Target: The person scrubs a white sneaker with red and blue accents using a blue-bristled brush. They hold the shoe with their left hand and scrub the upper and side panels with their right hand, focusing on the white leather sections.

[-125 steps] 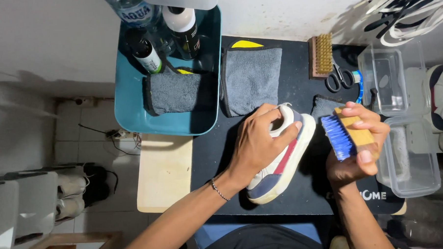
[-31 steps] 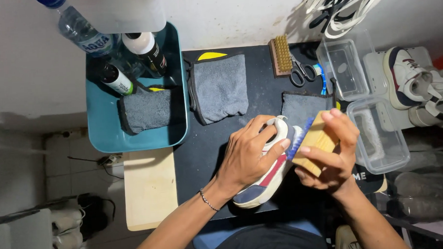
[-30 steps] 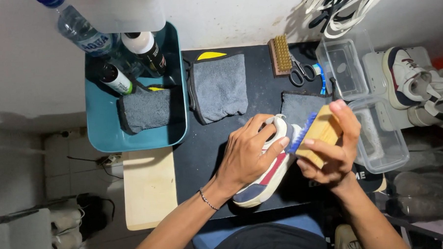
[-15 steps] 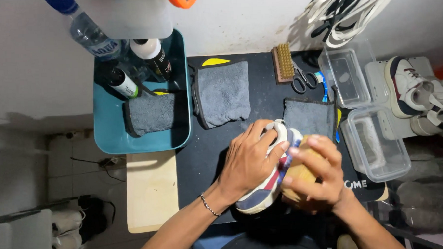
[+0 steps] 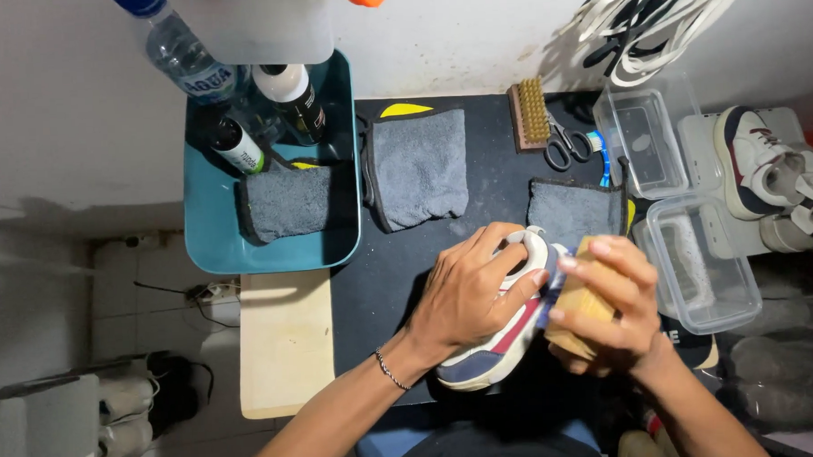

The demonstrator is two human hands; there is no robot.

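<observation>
My left hand [image 5: 470,294] clamped over one sneaker [image 5: 501,342] on black mat [image 5: 381,283]. My right hand [image 5: 607,307] gripping one wooden brush [image 5: 582,299], pressed against sneaker side. Three grey cloths: one in teal tray [image 5: 211,253], two on mat. Three bottles in tray. Two clear boxes at right.

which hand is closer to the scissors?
Right. The right hand, gripping the wooden brush, sits just below the scissors; the left hand holds the sneaker, further left.

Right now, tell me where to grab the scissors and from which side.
Take the scissors by the black handle loops, coming from the near side. The loops face the person, while the blades point toward the wall, tucked beside the spare brush.
</observation>
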